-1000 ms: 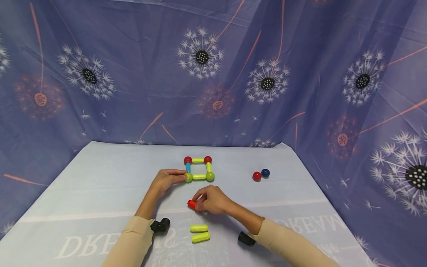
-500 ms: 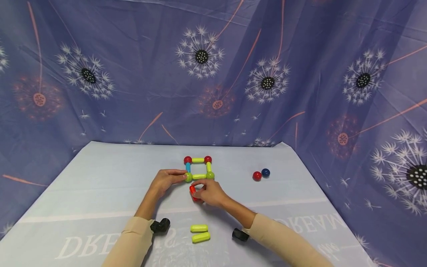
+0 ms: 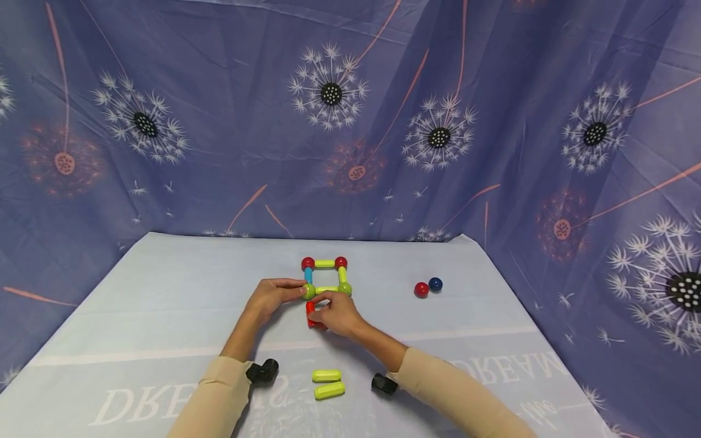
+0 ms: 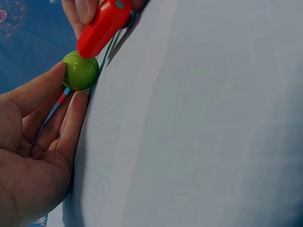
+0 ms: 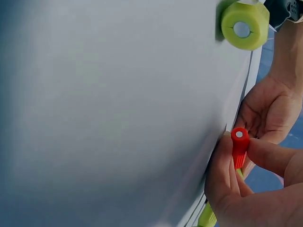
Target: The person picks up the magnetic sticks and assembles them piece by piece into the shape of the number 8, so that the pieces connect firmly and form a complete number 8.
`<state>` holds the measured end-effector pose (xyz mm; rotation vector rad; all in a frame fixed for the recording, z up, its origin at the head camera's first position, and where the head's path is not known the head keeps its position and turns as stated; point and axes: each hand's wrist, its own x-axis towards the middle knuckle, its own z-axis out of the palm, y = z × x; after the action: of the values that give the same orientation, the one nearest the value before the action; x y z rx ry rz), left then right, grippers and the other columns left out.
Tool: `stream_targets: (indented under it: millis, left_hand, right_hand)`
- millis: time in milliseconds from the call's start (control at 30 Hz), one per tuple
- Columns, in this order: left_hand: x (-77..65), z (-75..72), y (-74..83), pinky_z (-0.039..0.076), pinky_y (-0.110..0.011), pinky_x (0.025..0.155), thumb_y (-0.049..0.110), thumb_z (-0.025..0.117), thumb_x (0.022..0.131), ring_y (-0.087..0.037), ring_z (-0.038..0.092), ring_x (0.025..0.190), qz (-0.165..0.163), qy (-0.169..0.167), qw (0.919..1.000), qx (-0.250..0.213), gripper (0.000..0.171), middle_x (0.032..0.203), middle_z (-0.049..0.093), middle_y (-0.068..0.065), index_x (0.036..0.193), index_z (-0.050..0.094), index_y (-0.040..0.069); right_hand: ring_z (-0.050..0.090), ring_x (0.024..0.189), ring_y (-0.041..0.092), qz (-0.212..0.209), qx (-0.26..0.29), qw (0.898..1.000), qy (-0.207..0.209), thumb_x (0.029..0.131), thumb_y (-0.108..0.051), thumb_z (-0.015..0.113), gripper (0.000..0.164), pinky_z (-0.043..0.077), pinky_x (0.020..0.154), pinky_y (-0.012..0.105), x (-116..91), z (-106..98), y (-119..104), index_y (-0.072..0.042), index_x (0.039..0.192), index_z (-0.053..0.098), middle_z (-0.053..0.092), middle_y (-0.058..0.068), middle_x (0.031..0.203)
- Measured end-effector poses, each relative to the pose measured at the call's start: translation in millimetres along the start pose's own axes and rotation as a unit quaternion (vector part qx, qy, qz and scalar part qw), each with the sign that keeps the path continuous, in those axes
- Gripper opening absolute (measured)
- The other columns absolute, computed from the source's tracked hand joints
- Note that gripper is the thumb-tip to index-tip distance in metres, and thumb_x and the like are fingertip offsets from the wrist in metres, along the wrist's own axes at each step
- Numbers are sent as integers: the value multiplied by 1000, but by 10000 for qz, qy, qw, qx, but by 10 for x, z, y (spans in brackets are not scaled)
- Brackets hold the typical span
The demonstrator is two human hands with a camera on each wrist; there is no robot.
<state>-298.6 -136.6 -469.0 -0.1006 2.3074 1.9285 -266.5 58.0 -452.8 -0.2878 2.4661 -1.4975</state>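
- The left hand [image 3: 274, 296] is pinching a glossy green ball [image 3: 310, 292], just left of centre in the head view's lower half.
- The right hand [image 3: 338, 314] is pinching a red ribbed plastic rod [image 3: 310, 308] just below that ball.

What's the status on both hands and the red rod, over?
Left hand pinching near-left green ball. Right hand pinching red rod, end near ball, contact unclear. Nothing visible between rod and ball.
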Motion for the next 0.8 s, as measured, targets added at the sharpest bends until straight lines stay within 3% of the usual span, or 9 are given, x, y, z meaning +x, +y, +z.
stream_targets:
  millis: [467, 800]
  left_hand:
    - [35, -6, -34, 50, -42, 104, 24, 83, 85, -23, 63, 119, 45, 2, 10000, 22, 33, 116, 76, -6, 115, 79, 10]
    - [37, 1, -41, 52, -37, 99, 24, 82, 86, -21, 65, 116, 36, -6, 10000, 2, 32, 117, 76, -7, 115, 79, 10]
  right_hand:
    - [72, 63, 19, 152, 340, 9991, 184, 88, -10, 75, 27, 60, 63, 31, 62, 67, -5, 1, 111, 67, 75, 11, 77]
    - [71, 61, 17, 122, 527, 9983, 196, 89, -7, 74, 25, 60, 62, 30, 85, 84, -10, 3, 110, 66, 76, 12, 78]
